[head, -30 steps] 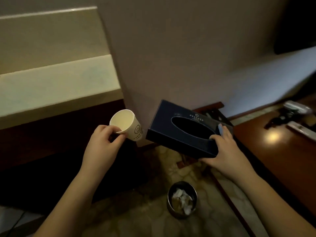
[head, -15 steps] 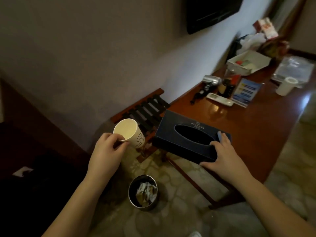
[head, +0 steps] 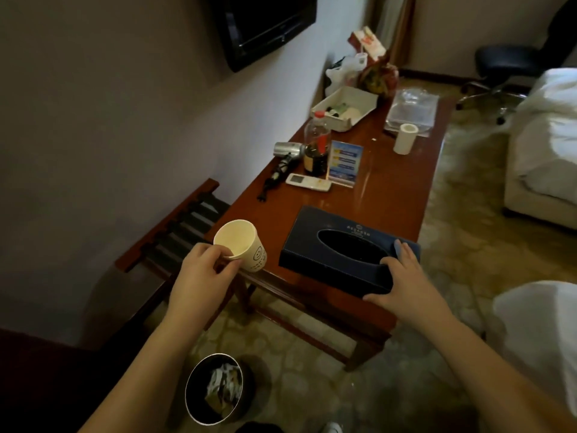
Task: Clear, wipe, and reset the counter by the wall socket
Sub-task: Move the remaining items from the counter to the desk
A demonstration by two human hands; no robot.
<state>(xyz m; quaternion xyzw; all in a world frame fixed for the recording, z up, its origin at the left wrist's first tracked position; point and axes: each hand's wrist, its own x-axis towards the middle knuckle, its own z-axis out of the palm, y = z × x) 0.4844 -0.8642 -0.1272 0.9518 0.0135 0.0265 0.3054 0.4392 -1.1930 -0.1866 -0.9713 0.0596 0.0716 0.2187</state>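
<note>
My left hand [head: 201,273] pinches the rim of a white paper cup [head: 242,245] with a smiley print, held tilted just past the near left corner of the wooden table [head: 387,195]. My right hand [head: 402,285] grips the near right end of a dark blue tissue box [head: 340,245] with an oval opening. The box is over the near end of the table; whether it rests on the wood is unclear.
Farther along the table are a remote [head: 307,181], a dark bottle [head: 316,148], a hair dryer [head: 287,150], a card stand [head: 343,164], a paper roll [head: 406,138], a white tray [head: 346,107] and bags. A bin [head: 215,389] stands below. A luggage rack [head: 178,232] is left, a bed [head: 549,145] right.
The view has swung right from the cream ledge to the long table. Both hands carried the cup and tissue box along, and now they are at the table's near end.
</note>
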